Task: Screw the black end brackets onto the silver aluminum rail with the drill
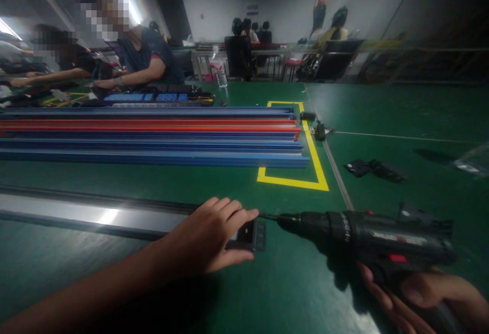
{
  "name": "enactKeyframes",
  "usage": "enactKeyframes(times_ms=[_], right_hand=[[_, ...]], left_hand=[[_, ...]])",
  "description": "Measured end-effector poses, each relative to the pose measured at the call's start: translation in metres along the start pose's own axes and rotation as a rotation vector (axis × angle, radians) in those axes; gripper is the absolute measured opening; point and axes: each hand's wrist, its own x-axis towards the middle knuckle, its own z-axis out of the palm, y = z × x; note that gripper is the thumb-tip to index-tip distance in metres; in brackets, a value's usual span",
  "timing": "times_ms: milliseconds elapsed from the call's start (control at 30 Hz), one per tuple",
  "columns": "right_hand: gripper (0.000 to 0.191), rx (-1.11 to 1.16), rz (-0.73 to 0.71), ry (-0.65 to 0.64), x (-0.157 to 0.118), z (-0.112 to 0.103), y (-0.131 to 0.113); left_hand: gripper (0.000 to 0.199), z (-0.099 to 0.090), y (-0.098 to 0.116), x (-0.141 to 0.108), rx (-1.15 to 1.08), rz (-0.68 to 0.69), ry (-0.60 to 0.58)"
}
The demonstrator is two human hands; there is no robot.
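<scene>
Our left hand clasping a rail near its end on the green tabletop, our right hand gripping a drill, bit pointed railward, blue and red bars lying beyond

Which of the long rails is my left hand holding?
The silver-and-black rail nearest you, gripped at its right end by your left hand; the blue rails and red rails lie farther back.
</scene>
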Motion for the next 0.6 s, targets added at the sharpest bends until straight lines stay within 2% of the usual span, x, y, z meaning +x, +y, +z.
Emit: enactKeyframes(times_ms=[133,400,533,600], right_hand=[[0.039,0.027,-0.036,0.061,-0.001,0.001,0.005],[0.037,0.061,-0.089,0.036,0.002,0.003,0.009],[0.038,0.007,-0.009,-0.045,0.002,0.001,0.001],[0.037,0.000,-0.002,-0.046,0.001,0.000,-0.001]], left_hand=[[0.066,0.000,-0.001,0.000,-0.007,0.000,-0.006],[0.066,0.004,-0.002,-0.001,0.012,-0.007,0.004],[0.067,0.003,-0.001,-0.001,0.015,-0.007,0.000],[0.067,0.002,-0.001,-0.001,0.012,-0.010,-0.007]])
